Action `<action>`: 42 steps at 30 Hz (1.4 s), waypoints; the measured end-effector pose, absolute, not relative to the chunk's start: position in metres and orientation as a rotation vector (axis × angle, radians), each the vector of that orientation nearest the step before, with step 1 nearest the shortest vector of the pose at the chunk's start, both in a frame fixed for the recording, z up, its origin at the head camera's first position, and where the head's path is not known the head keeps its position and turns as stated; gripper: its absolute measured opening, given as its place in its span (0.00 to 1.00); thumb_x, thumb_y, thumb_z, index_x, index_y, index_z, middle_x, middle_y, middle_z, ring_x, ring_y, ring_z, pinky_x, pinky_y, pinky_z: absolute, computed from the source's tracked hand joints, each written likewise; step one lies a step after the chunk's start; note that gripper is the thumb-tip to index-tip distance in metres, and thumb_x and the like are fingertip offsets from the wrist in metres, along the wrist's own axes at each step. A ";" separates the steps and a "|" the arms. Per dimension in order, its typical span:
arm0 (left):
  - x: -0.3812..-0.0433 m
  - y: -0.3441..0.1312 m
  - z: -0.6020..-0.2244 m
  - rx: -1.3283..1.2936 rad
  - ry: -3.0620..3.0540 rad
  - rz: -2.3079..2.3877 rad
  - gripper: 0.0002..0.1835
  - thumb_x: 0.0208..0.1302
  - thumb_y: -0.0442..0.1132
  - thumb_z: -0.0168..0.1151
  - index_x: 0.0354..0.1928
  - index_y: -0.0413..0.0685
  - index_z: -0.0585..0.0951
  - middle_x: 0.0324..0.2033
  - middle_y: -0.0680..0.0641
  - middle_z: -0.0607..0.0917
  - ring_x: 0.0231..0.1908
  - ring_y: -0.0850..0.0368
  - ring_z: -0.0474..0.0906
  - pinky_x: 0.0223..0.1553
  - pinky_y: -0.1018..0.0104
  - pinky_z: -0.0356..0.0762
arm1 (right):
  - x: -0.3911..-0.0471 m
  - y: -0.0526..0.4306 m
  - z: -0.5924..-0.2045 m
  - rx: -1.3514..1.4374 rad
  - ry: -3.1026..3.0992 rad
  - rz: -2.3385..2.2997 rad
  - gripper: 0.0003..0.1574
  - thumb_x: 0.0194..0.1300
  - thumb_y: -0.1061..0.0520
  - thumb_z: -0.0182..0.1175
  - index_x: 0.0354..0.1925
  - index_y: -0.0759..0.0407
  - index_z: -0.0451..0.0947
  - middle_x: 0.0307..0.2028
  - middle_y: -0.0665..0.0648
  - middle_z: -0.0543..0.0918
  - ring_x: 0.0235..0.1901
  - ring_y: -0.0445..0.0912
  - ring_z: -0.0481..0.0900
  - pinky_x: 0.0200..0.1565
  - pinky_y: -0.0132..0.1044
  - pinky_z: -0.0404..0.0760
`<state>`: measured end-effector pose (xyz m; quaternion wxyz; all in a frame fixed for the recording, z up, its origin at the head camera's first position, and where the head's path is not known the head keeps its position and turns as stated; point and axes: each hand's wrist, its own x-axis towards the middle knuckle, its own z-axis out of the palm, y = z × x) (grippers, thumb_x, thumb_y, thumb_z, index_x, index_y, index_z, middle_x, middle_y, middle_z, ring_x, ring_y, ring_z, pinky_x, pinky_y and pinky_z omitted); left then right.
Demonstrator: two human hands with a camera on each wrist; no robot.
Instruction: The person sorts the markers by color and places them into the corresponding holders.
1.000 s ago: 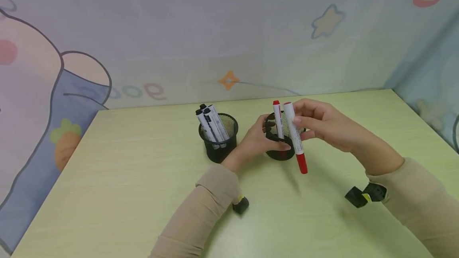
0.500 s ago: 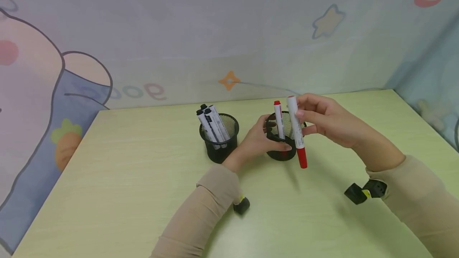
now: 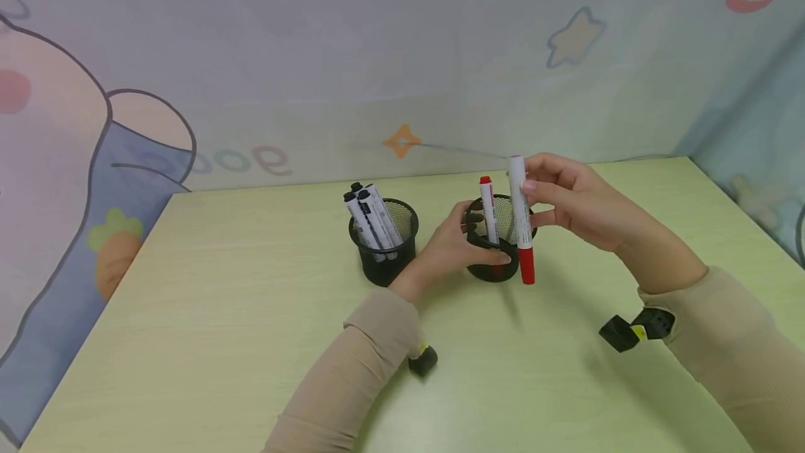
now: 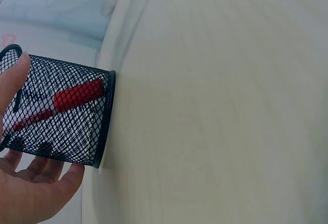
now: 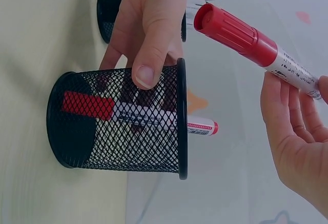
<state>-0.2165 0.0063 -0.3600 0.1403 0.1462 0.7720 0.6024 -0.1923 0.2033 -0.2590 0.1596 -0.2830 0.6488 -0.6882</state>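
Observation:
My left hand grips a black mesh pen cup from its left side, thumb in front and fingers behind. Inside that cup a red-and-white marker leans with its red cap down, seen through the mesh in the left wrist view. My right hand pinches a second red-and-white marker between thumb and fingers. This one is nearly upright, red cap down, in front of the cup's right side in the head view. The right wrist view shows its cap outside the cup, apart from the rim.
Left of my left hand stands another black mesh pen cup with several black-capped white markers. Both cups stand on a pale wooden table. Behind the table hangs a printed curtain.
My right hand has risen slightly, and the marker in it has gone from tilted to nearly upright. The left hand and both cups have stayed in place.

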 end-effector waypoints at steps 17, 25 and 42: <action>-0.216 0.007 -0.359 0.443 2.221 1.760 0.51 0.40 0.42 0.79 0.66 0.54 0.58 0.51 0.55 0.74 0.56 0.55 0.68 0.56 0.61 0.67 | -0.201 0.207 -0.260 -0.729 1.839 -2.040 0.10 0.70 0.66 0.47 0.47 0.60 0.72 0.37 0.55 0.74 0.36 0.45 0.77 0.38 0.38 0.81; -0.217 0.006 -0.360 0.445 2.198 1.779 0.51 0.40 0.41 0.78 0.66 0.53 0.59 0.50 0.56 0.74 0.57 0.52 0.68 0.55 0.62 0.66 | -0.204 0.207 -0.260 -0.691 1.849 -2.062 0.10 0.70 0.65 0.48 0.48 0.59 0.71 0.37 0.55 0.75 0.36 0.45 0.77 0.39 0.37 0.81; -0.218 0.007 -0.363 0.444 2.203 1.783 0.50 0.40 0.42 0.78 0.66 0.53 0.59 0.51 0.58 0.73 0.57 0.55 0.68 0.55 0.63 0.66 | -0.217 0.207 -0.262 -0.627 1.837 -2.101 0.09 0.70 0.62 0.49 0.47 0.58 0.71 0.38 0.56 0.74 0.34 0.44 0.78 0.39 0.38 0.81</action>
